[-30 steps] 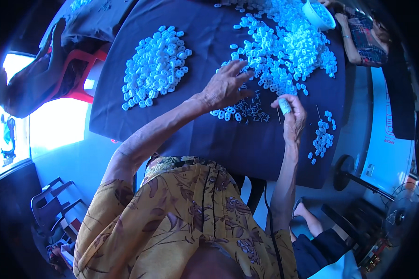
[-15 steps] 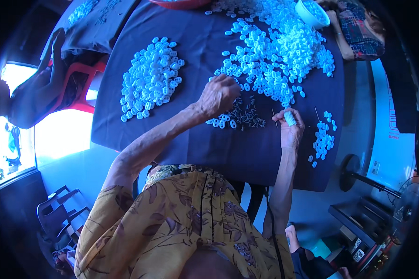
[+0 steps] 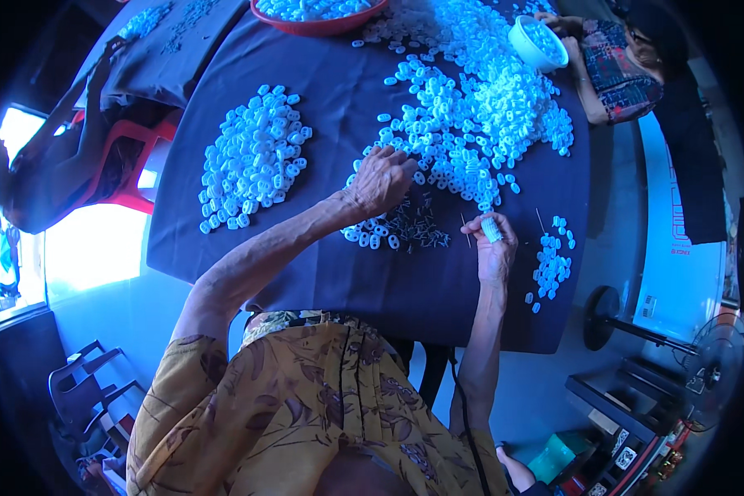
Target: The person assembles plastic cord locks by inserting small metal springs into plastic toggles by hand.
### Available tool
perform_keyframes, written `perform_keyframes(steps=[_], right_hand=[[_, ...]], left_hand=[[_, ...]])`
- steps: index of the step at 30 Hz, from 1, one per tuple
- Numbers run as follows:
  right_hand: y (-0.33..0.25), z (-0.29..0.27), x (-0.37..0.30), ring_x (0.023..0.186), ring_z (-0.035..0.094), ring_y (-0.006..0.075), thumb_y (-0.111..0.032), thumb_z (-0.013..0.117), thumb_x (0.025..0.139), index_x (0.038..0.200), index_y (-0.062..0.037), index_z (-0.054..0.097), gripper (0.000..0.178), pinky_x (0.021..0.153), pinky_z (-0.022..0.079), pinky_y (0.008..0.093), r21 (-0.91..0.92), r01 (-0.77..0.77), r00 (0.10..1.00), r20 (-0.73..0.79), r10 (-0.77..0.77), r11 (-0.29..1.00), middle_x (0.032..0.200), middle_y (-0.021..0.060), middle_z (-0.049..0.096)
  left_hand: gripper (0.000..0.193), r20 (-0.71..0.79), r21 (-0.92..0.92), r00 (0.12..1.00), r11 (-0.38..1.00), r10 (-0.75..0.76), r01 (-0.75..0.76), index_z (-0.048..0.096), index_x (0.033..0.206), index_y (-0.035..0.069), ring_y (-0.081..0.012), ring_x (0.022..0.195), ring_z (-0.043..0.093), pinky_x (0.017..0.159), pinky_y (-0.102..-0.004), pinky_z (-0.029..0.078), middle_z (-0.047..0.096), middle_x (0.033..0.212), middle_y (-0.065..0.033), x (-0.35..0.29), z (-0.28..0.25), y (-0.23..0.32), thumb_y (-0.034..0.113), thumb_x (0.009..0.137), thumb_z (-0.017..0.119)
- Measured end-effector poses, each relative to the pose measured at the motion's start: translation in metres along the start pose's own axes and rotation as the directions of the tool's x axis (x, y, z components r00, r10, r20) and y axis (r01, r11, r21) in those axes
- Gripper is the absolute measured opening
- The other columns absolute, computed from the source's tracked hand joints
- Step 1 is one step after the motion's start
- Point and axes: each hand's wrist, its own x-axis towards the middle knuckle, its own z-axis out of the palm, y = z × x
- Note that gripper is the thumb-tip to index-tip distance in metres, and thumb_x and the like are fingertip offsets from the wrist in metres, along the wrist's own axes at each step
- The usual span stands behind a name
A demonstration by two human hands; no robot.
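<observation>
The left hand (image 3: 380,180) is lowered at the near edge of the main heap (image 3: 512,99) of white beads; its fingers are curled in, but whether a bead is pinched cannot be told; a thin rod (image 3: 465,230) is seemingly pinched by the right hand (image 3: 494,248) between thumb and forefinger, just above the desk (image 3: 355,277), roughly upright, presumably so both ends are kept free; a pale wrap (image 3: 493,229) is seen at a finger, maybe as padding; dark pins (image 3: 417,223) are laid between the hands, likely for easy reach; the side heap (image 3: 252,157) is set well apart, perhaps against mixing; a cluster (image 3: 551,264) is kept right, beside a second rod (image 3: 541,219).
</observation>
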Motion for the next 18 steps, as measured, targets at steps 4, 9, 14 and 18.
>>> perform_keyframes(steps=[4,9,14,18], right_hand=[[-0.001,0.000,0.000,0.068,0.058,0.0189,-0.007,0.051,0.081,0.085,-0.0004,0.056,0.009,0.067,0.050,0.0358,-0.058,-0.006,1.000,-0.017,0.005,0.998,0.074,0.0097,0.058],[-0.001,0.002,-0.001,0.068,0.058,0.0189,-0.010,0.050,0.082,0.086,-0.0004,0.055,0.011,0.068,0.050,0.0362,-0.103,-0.022,0.999,-0.031,0.019,0.994,0.074,0.0095,0.057],[-0.018,0.027,-0.003,0.065,0.058,0.0172,-0.008,0.049,0.082,0.086,0.0003,0.055,0.011,0.068,0.049,0.0339,-0.273,-0.031,0.990,-0.141,-0.008,0.962,0.072,0.0091,0.058],[-0.055,0.066,-0.002,0.064,0.058,0.0163,-0.003,0.044,0.079,0.087,-0.0003,0.055,0.013,0.070,0.044,0.0284,-0.451,0.131,0.990,0.010,-0.142,0.883,0.070,0.0089,0.059]], left_hand=[[0.012,0.209,-0.519,0.926,0.767,-0.315,0.378,0.059,0.079,0.003,-0.0175,0.067,0.059,0.065,-0.0285,0.046,0.060,0.071,-0.0084,0.001,-0.023,0.007,0.012,0.073,0.064],[0.019,0.409,-0.863,0.838,0.145,-0.362,0.484,0.060,0.089,-0.003,-0.0123,0.073,0.059,0.070,-0.0251,0.047,0.062,0.078,-0.0063,0.000,-0.045,0.011,0.008,0.075,0.065],[0.019,0.452,-0.888,0.816,-0.094,-0.360,0.451,0.061,0.091,-0.001,-0.0119,0.072,0.058,0.070,-0.0249,0.048,0.061,0.080,-0.0058,0.001,-0.065,0.033,0.009,0.076,0.064],[0.021,0.446,-0.894,0.823,-0.142,-0.351,0.424,0.061,0.093,-0.001,-0.0118,0.073,0.058,0.070,-0.0247,0.048,0.061,0.081,-0.0053,0.004,-0.076,0.045,0.008,0.074,0.065]])
